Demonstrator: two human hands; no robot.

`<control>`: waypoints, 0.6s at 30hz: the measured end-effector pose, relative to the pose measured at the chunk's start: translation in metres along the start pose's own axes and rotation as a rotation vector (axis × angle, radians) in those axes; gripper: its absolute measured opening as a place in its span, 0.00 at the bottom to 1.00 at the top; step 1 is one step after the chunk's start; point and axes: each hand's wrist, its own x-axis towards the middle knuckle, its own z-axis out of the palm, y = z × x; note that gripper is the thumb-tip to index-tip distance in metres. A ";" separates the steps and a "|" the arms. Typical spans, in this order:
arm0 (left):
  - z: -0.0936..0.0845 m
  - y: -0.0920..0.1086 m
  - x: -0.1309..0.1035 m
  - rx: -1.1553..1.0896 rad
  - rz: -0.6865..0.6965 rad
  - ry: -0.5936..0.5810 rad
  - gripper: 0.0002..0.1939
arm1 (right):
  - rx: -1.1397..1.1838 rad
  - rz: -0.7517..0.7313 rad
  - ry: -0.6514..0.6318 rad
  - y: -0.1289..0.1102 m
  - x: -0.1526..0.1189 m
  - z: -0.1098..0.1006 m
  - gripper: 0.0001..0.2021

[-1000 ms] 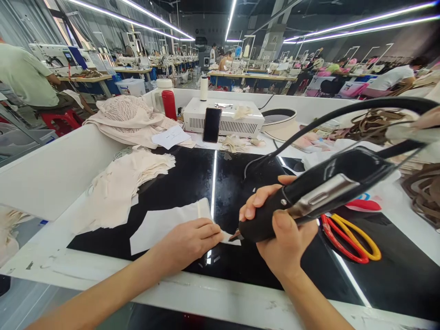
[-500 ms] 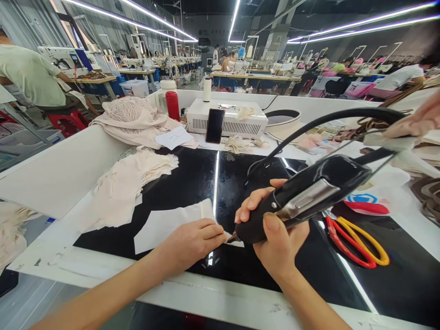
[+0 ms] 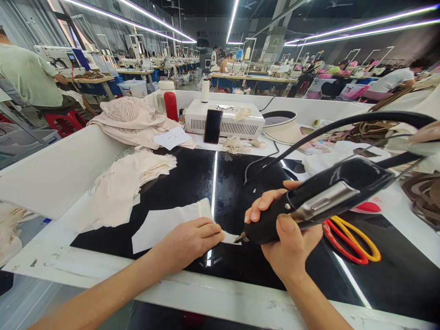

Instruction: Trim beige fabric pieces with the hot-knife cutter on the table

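My left hand [image 3: 197, 238] rests on a white fabric piece [image 3: 154, 227] lying on the black tabletop, its fingers together and pressed on the fabric, its thumb hidden. A narrow end of the piece sticks out past my fingertips. My right hand [image 3: 283, 229] is closed round a black hand tool [image 3: 326, 199] with a silver lever and a trailing black cable. The small metal tip of the tool [image 3: 242, 237] meets that narrow end, to the right of my left hand. Red-and-yellow-handled scissors [image 3: 354, 240] lie right of my right hand, their blades hidden behind the tool.
Stacked beige fabric pieces [image 3: 120, 188] lie at the left. A phone [image 3: 213, 126] leans on a white vented box [image 3: 223, 119]. A beige visor [image 3: 280, 126] and red bottle [image 3: 171, 106] stand behind. Another person's hand [image 3: 428, 132] is blurred by the cable at the right edge.
My right hand and the tool have moved right, along the fabric's narrow end. My left hand stays pressed on the fabric. The view has shifted slightly.
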 end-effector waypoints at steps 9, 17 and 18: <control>-0.001 0.001 0.000 -0.021 -0.010 -0.016 0.14 | -0.001 0.005 -0.021 0.003 -0.002 -0.001 0.19; -0.017 -0.019 -0.020 -0.010 -0.130 0.068 0.18 | 0.001 0.008 -0.046 0.002 0.004 -0.008 0.21; -0.020 -0.024 -0.024 -0.001 -0.137 0.053 0.18 | -0.006 0.006 -0.048 0.003 0.007 -0.010 0.21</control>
